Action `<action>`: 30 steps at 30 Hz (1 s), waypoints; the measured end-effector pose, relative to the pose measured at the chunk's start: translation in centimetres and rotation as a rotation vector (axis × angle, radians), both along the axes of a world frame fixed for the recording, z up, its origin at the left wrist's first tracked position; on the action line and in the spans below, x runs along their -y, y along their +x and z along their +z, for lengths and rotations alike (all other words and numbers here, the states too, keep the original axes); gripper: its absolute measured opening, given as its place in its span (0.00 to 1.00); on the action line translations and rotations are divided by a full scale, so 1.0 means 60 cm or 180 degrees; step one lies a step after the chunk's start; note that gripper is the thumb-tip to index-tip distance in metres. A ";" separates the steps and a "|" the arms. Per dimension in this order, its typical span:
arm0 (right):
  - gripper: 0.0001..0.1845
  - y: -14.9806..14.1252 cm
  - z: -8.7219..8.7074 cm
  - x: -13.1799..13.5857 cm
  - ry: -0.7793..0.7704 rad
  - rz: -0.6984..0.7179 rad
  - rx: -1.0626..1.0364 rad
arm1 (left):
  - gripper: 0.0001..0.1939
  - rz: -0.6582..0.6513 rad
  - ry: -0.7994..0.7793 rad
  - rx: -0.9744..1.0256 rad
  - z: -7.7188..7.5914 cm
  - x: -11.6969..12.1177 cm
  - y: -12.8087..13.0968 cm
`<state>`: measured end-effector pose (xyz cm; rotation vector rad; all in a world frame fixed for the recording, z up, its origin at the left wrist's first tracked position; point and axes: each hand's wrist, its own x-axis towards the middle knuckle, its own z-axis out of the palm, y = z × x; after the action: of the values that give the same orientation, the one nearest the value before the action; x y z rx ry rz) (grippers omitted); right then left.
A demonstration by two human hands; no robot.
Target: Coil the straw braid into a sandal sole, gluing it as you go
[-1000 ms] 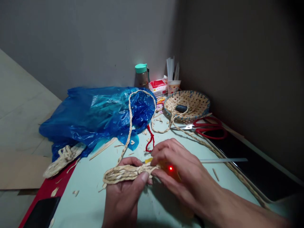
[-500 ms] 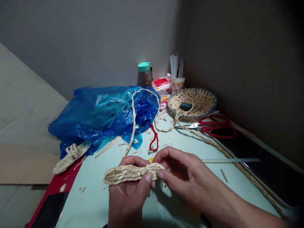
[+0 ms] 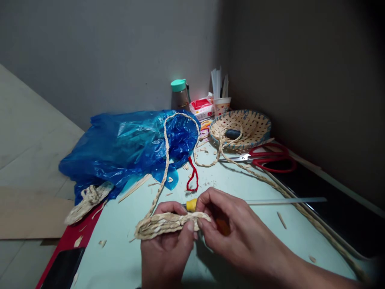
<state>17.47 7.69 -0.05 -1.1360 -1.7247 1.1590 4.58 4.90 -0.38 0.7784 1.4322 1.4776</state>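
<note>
Between my hands is a small oblong piece of coiled straw braid (image 3: 161,225), tilted so its layered rows face me. My left hand (image 3: 168,251) grips it from below, thumb on the near face and fingers behind. At its right end, my right hand (image 3: 230,226) pinches the braid between thumb and fingers. A long tail of braided cord (image 3: 166,156) rises from the piece's left end and loops over a blue plastic bag (image 3: 126,140). Behind my fingers lies a tool with a yellow part (image 3: 191,205); most of it is hidden.
Red-handled scissors (image 3: 272,158) lie by a woven basket (image 3: 261,130) at the right, near a dark flat panel (image 3: 325,204). A translucent stick (image 3: 285,200) and a red yarn loop (image 3: 192,180) rest on the table. A straw slipper-like piece (image 3: 88,202) is at left.
The coiled piece and my hands have shifted slightly, and its left end has turned, showing more of the cord joining it. More of the yellow tool shows. The whole view has moved a little.
</note>
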 end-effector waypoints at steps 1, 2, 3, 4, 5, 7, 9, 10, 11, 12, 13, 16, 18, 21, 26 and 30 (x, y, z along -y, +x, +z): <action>0.06 0.001 0.002 0.001 0.0072 -0.0015 0.0046 | 0.13 -0.0116 -0.0033 0.0069 -0.001 0.000 -0.004; 0.07 0.001 0.003 0.001 0.0147 -0.0026 0.0090 | 0.14 -0.0241 -0.0067 0.0156 -0.002 0.001 -0.008; 0.07 0.001 0.005 0.001 0.0221 -0.0032 0.0129 | 0.14 -0.0360 -0.0099 0.0278 -0.002 0.002 -0.011; 0.08 0.002 0.006 0.002 0.0289 -0.0026 0.0158 | 0.14 -0.0462 -0.0132 0.0431 -0.002 0.003 -0.014; 0.08 0.002 0.008 0.002 0.0347 -0.0011 0.0174 | 0.14 -0.0544 -0.0176 0.0617 0.000 0.005 -0.016; 0.09 0.003 0.009 0.002 0.0449 0.0036 0.0154 | 0.13 -0.0622 -0.0286 0.1033 0.005 0.007 -0.017; 0.09 0.005 0.009 0.002 0.0525 0.0085 0.0090 | 0.12 -0.0560 -0.0422 0.1320 0.009 0.007 -0.016; 0.09 0.006 0.008 0.001 0.0558 0.0120 0.0072 | 0.12 -0.0505 -0.0470 0.1393 0.011 0.007 -0.016; 0.08 0.008 0.007 0.001 0.0608 0.0168 0.0069 | 0.12 -0.0453 -0.0484 0.1436 0.011 0.006 -0.017; 0.08 0.010 0.005 0.000 0.0697 0.0233 0.0078 | 0.12 -0.0417 -0.0460 0.1451 0.011 0.005 -0.018; 0.07 0.013 0.002 -0.002 0.0852 0.0315 0.0112 | 0.13 -0.0399 -0.0413 0.1451 0.010 0.004 -0.019; 0.06 0.016 -0.007 -0.006 0.1644 0.0374 0.0422 | 0.13 -0.0356 -0.0320 0.1376 0.006 0.001 -0.022; 0.09 0.016 -0.013 -0.007 0.2280 0.0164 0.0738 | 0.13 -0.0327 -0.0390 0.1363 0.004 0.001 -0.023; 0.13 0.013 -0.017 -0.006 0.2875 -0.0052 0.0916 | 0.13 -0.0337 -0.0453 0.1303 0.005 0.002 -0.022; 0.14 0.011 -0.019 -0.002 0.2966 0.0083 0.0828 | 0.08 -0.0336 -0.0062 0.0580 0.005 0.006 -0.020; 0.13 0.011 -0.018 -0.003 0.2956 0.0074 0.0800 | 0.07 -0.0294 0.0062 0.0342 0.004 0.006 -0.019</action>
<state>18.12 7.87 -1.10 -0.6752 -2.1076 0.1264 3.42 4.55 -0.17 0.7557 1.2867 1.4429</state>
